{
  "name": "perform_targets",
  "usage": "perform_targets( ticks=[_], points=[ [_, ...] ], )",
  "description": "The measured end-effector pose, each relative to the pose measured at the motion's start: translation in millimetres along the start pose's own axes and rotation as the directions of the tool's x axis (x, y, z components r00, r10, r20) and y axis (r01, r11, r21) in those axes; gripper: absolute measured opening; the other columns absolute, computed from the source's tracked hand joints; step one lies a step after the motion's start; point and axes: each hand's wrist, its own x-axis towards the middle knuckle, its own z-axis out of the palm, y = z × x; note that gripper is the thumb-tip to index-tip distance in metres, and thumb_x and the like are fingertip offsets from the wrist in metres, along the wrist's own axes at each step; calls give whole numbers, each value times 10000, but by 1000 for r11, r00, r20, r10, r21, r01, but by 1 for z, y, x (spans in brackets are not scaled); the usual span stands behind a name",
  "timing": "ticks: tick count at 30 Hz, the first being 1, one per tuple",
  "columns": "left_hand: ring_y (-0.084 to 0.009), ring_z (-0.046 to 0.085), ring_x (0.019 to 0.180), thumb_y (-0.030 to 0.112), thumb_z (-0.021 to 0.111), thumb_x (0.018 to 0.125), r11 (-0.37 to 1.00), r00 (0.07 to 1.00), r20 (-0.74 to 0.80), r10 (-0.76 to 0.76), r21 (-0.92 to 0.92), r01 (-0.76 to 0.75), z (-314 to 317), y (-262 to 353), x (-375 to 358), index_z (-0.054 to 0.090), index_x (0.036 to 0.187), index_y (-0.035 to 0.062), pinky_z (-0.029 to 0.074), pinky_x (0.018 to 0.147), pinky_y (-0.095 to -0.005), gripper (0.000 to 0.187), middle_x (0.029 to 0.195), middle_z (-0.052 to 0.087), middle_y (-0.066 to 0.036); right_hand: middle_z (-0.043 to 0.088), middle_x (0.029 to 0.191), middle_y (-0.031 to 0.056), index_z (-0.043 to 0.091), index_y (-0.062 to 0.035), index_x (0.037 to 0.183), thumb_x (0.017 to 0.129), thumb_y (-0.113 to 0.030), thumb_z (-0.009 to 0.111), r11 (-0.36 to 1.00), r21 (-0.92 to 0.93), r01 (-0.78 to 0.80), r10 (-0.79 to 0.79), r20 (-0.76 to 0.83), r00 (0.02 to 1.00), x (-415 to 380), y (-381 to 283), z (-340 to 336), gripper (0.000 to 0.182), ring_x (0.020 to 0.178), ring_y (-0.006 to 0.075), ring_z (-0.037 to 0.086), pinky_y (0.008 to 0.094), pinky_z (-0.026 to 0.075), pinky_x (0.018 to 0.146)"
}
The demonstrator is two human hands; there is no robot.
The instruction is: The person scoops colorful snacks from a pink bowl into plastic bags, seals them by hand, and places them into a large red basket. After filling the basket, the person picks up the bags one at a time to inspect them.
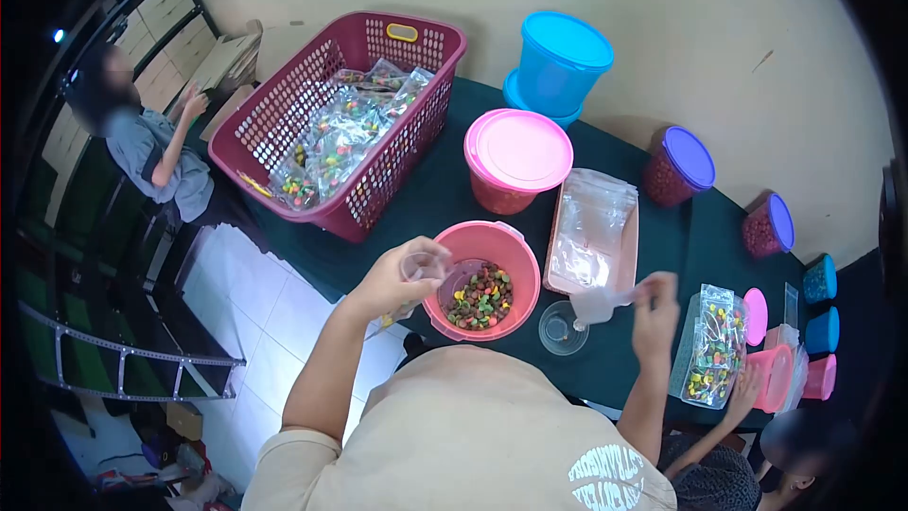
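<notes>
My left hand (402,279) is closed around a small clear plastic cup (423,266) at the left rim of a pink tub (532,270). Mixed brown, green, yellow and red small pieces (480,298) lie in the bottom of that tub. Under my left hand a bit of clear material with coloured pieces shows, too small to make out. To the right, my right hand (654,312), slightly blurred, pinches the handle of a whitish translucent scoop (594,305). The scoop is over the edge of a round clear container (562,329) with a little pale matter inside.
Behind stand a maroon basket (284,128) of filled packets, a pink-lidded tub (518,151), a blue tub (563,57) and a tray (619,270) of clear bags. Purple-lidded tubs (689,159) stand right. One person (170,156) stands left; another's hand (745,393) is by a packet tray (679,360).
</notes>
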Motion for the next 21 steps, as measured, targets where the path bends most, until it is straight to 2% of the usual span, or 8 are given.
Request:
perform_targets(
  ticks=[2,4,7,10,15,16,18,21],
  points=[
    [-109,548,894,24,637,733,1000,1000,-25,-12,-21,11,-8,-13,1,529,1112,40,453,805,-256,395,986,575,-39,592,834,209,494,-11,1010,877,-94,527,966,-213,-147,172,105,979,-31,39,17,161,776,400,578,433,447,692],
    [-107,548,900,23,640,729,995,997,-59,-43,-96,37,-12,-26,4,532,1108,41,451,799,-256,395,978,576,-31,585,816,198,488,-19,988,885,-85,512,942,-119,-315,327,94,940,-64,80,36,125,761,363,592,403,454,692],
    [-73,531,735,30,631,782,998,996,-82,-29,59,34,-12,-35,11,508,1131,37,440,599,-214,370,894,560,-31,534,753,108,476,-27,955,884,-64,502,912,-15,-409,407,-65,911,-99,130,58,84,692,196,534,325,445,674],
    [-50,494,544,36,628,785,999,997,-69,28,28,-26,-17,-61,24,504,1124,42,384,408,-198,361,885,563,-34,519,743,95,473,-35,925,875,-65,511,861,63,-505,509,-103,855,-113,149,66,70,684,189,525,318,432,669],
    [-94,558,776,56,651,786,983,990,-40,-139,114,142,-26,-31,26,510,1143,36,462,630,-223,384,928,583,-51,562,808,142,531,-33,907,804,-72,599,816,-147,-559,543,-135,829,-121,164,65,129,788,312,549,397,440,733],
    [-94,558,776,56,651,786,982,990,-27,-141,125,144,-30,-30,27,510,1143,36,462,630,-223,384,928,583,-51,547,859,120,518,-29,899,811,-76,619,830,-202,-520,507,-116,854,-125,180,67,142,813,266,530,387,435,746],
    [-98,557,829,52,647,792,998,998,-37,-42,56,44,-38,-33,26,513,1139,34,466,697,-235,372,939,585,-52,563,962,129,537,-41,907,789,-107,631,756,-398,-520,507,-146,849,-114,153,67,164,940,329,512,445,404,801],
    [-110,561,865,47,655,783,999,1000,3,-23,39,23,-51,-32,23,523,1127,37,469,756,-259,368,944,588,-51,562,1033,126,555,-44,942,752,-97,637,737,-574,-358,221,-295,930,-66,95,68,214,981,335,499,444,385,833]
  ],
)
